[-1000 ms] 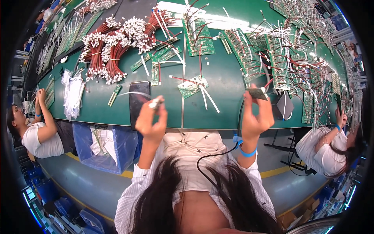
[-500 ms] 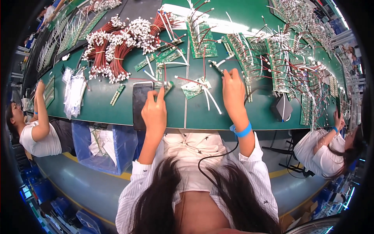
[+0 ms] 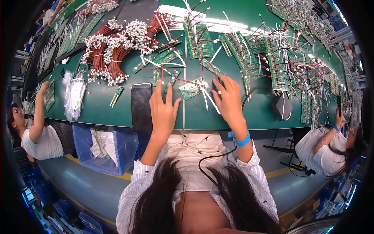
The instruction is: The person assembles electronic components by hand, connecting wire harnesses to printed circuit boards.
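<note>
My left hand [image 3: 163,113] lies over the green work surface with fingers spread, its fingertips beside a narrow green circuit board [image 3: 172,78] with wires. On the other side, my right hand [image 3: 229,102] has its thumb apart from the stretched fingers. Those fingertips reach the lower end of another narrow circuit board [image 3: 212,67]; whether they touch it is hard to make out. Between the hands sits a wider circuit board [image 3: 188,91] with white leads [image 3: 210,102] and a red wire. A black phone [image 3: 141,109] lies left of my left hand.
Bundles of dark red wires with white connectors [image 3: 116,62] lie at the back left, near plastic bags [image 3: 74,95]. Wired circuit boards [image 3: 274,64] and a black box [image 3: 281,107] stand right. A blue bin [image 3: 124,148] is below the table edge. People sit at both sides.
Both hands have gone from bent, closed fingers to spread ones. The narrow board near my right hand now lies on the table, and so does the one by my left hand.
</note>
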Demonstrator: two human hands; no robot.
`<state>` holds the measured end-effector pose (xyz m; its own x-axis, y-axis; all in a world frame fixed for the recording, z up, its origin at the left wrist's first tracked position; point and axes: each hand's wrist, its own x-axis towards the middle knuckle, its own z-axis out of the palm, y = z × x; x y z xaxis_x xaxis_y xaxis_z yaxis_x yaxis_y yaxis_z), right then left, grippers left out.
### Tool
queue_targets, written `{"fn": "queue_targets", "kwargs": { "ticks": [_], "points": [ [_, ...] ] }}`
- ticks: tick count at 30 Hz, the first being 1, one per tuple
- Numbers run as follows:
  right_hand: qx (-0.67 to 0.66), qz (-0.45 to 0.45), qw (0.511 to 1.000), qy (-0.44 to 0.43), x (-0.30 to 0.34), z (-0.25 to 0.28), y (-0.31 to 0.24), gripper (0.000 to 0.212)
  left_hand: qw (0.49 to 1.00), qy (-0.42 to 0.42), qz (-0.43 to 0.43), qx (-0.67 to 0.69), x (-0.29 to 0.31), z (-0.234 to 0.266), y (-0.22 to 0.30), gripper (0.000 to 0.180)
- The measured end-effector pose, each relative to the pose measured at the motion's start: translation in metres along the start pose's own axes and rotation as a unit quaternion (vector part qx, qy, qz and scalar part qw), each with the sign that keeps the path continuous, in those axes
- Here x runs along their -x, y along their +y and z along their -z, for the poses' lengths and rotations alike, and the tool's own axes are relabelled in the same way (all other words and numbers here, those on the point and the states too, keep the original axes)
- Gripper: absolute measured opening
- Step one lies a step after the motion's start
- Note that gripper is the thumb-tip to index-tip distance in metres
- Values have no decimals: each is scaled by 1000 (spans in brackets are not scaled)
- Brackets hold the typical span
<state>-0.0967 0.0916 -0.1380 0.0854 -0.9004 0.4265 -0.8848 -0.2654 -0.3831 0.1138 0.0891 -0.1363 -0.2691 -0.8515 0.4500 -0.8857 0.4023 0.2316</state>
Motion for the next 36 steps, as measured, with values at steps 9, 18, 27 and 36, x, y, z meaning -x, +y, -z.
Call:
{"fn": "queue_targets", "kwargs": {
  "ticks": [9,18,27,36],
  "points": [
    [-57,-22,998,-5,12,17,-14,27,987,17,-95,126,-10,-29,15,32],
    [-417,-187,886,-80,26,27,-34,23,745,16,243,621,-15,-5,30,15],
    [-597,-242,764,-26,9,32,-61,19,750,15,250,612,-13,26,52,14],
    [-404,-94,909,44,2,54,-58,18,867,-5,29,497,-27,40,51,20]
  ]
}}
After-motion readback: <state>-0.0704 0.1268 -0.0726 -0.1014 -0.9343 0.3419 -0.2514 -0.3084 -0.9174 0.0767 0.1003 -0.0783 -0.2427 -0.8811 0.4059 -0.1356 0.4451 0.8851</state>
